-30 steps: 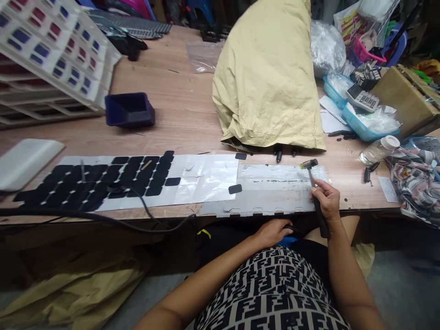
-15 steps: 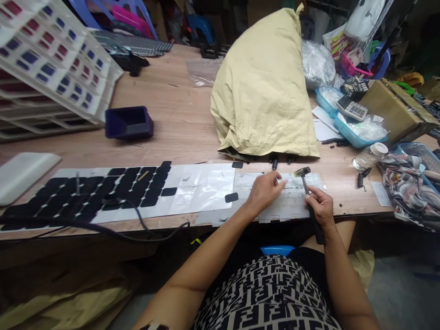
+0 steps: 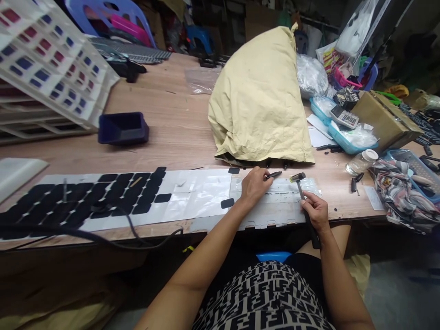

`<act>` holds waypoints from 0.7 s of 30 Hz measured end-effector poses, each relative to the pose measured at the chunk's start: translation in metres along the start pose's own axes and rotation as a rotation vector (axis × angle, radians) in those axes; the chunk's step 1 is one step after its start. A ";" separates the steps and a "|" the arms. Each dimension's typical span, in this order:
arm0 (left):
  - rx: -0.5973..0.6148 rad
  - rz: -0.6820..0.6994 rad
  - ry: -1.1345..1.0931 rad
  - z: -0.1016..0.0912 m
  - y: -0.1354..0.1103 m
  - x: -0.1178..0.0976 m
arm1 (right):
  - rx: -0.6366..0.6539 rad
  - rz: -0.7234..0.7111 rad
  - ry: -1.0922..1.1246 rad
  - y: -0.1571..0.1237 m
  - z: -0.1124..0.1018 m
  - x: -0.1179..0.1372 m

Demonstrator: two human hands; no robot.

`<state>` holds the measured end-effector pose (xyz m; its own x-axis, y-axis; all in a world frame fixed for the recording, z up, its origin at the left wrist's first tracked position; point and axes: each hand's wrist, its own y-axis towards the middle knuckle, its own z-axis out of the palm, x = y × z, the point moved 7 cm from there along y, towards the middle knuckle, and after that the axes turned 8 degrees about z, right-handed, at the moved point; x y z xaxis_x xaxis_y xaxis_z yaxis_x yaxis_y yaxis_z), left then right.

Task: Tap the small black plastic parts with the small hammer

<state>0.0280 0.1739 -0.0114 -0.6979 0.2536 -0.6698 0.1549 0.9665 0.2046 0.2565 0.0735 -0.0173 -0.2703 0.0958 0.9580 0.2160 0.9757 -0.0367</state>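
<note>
My right hand [image 3: 315,210] is wrapped round a small hammer [image 3: 300,183], its head up and its black handle pointing down toward my lap. My left hand [image 3: 255,187] pinches a short, dark, pen-like piece [image 3: 274,175], which sticks out to the right toward the hammer head. Both hands are over a clear plastic-covered mat [image 3: 285,208] at the table's front edge. To the left lies a white sheet [image 3: 202,192] carrying rows of black rounded pieces [image 3: 120,190]. Just behind my left hand stands a large yellow sack [image 3: 261,101], with dark bits at its lower edge.
A dark blue box [image 3: 123,128] and a white crate [image 3: 51,68] stand left. On the right are a jar [image 3: 360,162], a cloth [image 3: 395,188], a calculator [image 3: 344,117] and a cardboard box [image 3: 383,119]. A black cable [image 3: 147,248] crosses the front left edge.
My left hand has moved slightly left and now has the dark piece in its fingers. My right hand still grips the hammer in about the same place. The view has shifted a little.
</note>
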 end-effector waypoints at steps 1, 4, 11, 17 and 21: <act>0.005 0.035 -0.038 -0.003 -0.006 -0.002 | 0.002 -0.003 -0.002 0.000 0.000 0.000; 0.055 0.090 -0.170 -0.002 -0.022 -0.002 | 0.006 -0.016 -0.016 0.000 0.000 0.000; 0.147 0.070 -0.293 0.015 -0.033 0.006 | 0.034 -0.071 -0.119 -0.006 0.005 0.011; 0.129 0.080 -0.282 0.015 -0.031 0.006 | 0.130 -0.167 -0.220 -0.021 0.026 0.033; 0.119 0.080 -0.284 0.017 -0.031 0.007 | 0.153 -0.218 -0.274 -0.025 0.035 0.040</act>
<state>0.0300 0.1468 -0.0342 -0.4594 0.3134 -0.8311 0.2934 0.9367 0.1911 0.2073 0.0596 0.0125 -0.5394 -0.0880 0.8374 -0.0106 0.9952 0.0978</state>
